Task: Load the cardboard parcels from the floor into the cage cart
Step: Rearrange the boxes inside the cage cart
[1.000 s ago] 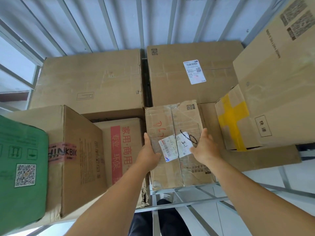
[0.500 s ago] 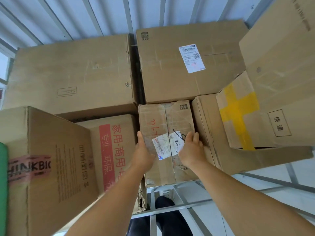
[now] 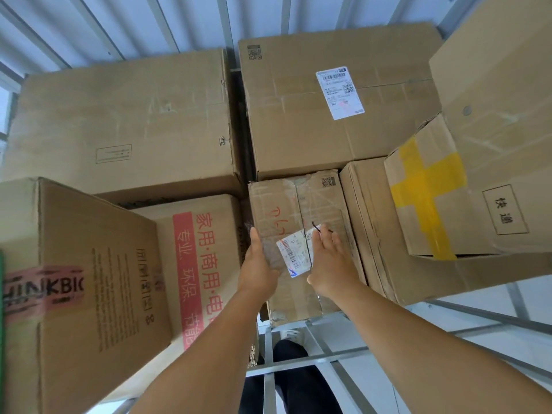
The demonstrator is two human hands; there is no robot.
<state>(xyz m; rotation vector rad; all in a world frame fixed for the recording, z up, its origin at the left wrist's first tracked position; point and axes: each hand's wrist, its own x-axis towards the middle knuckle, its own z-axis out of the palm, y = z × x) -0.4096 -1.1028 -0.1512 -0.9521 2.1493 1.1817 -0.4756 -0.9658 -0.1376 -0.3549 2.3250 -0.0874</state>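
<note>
I press my left hand [image 3: 259,264] and right hand [image 3: 330,264], fingers straight, on the taped parcel [image 3: 298,204]; I should push evenly, seating it beside the red-printed box [image 3: 206,264].

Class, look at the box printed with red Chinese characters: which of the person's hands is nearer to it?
Left. The left hand lies beside the red-printed box's right edge; the right hand is further right, on the small parcel.

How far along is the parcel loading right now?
Done: several boxes already sit in the cage cart, including the box with the white label and the yellow-taped box. In hand: the left hand and right hand rest on the narrow taped parcel, wedged between neighbours. Left: the floor isn't visible, so I can't tell.
</note>
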